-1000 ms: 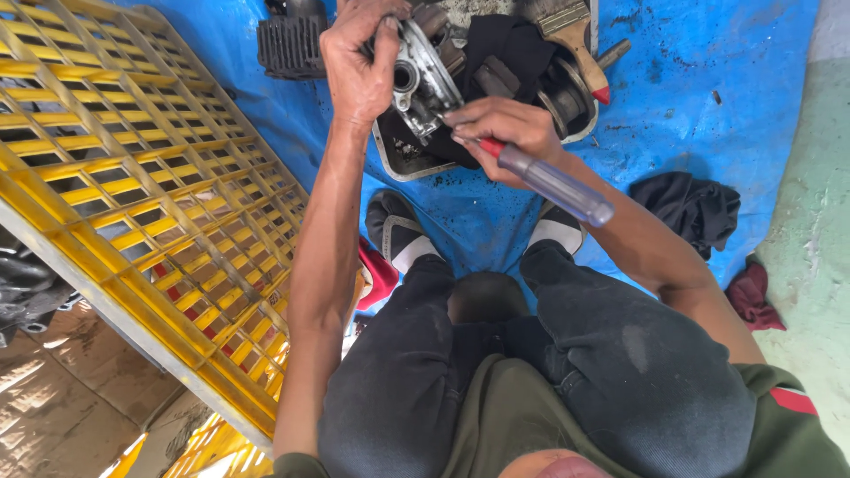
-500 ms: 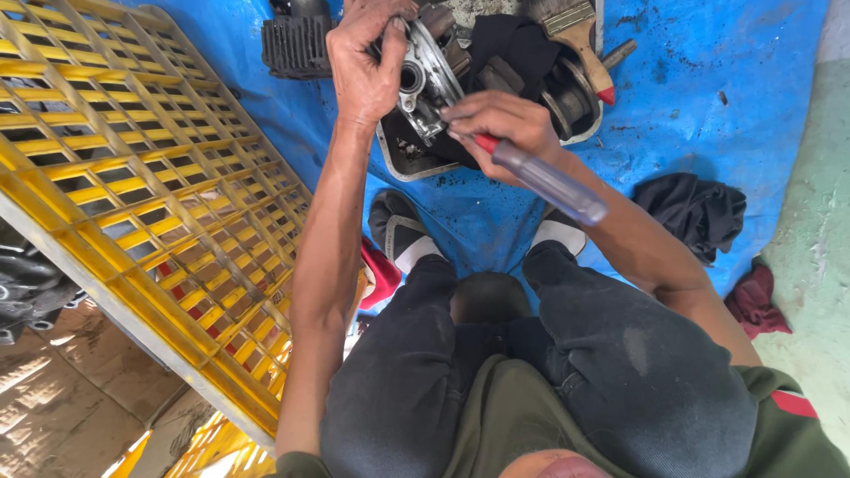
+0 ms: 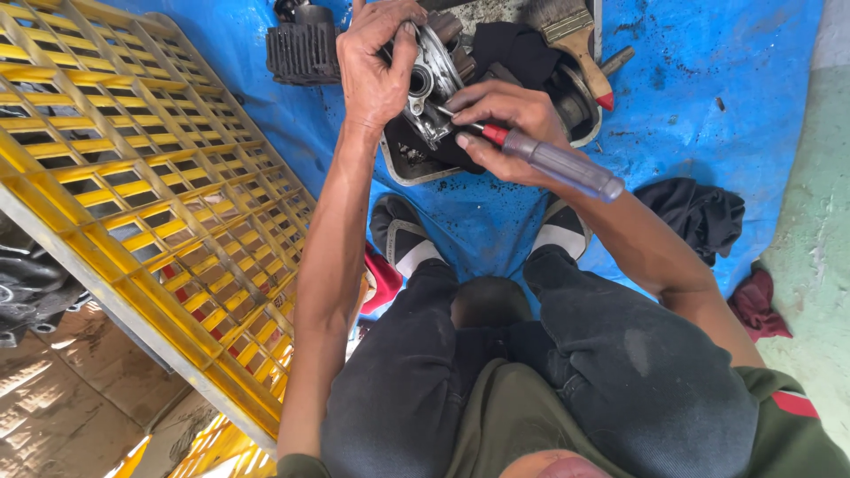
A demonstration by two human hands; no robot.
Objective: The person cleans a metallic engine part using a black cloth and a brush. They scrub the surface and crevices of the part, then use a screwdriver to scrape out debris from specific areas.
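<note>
My left hand (image 3: pixel 376 66) grips a grey cast-metal engine part (image 3: pixel 431 87) and holds it tilted over a dirty metal tray (image 3: pixel 400 164). My right hand (image 3: pixel 509 124) is closed around a screwdriver (image 3: pixel 553 164) with a clear bluish handle and a red collar. Its thin shaft points left, with the tip on the metal part near a round bore. I am crouched, with my knees and both shoes below the hands.
A paintbrush (image 3: pixel 571 35) and black cloth (image 3: pixel 513 49) lie in the tray. A finned black cylinder (image 3: pixel 303 49) sits on the blue tarp (image 3: pixel 708 97). A yellow plastic crate (image 3: pixel 133 177) fills the left. Dark rag (image 3: pixel 699 212) and red rag (image 3: pixel 757 305) lie right.
The screwdriver handle has swung up to a flatter angle, and its tip has moved further along the metal part. My left hand has shifted slightly right with the part.
</note>
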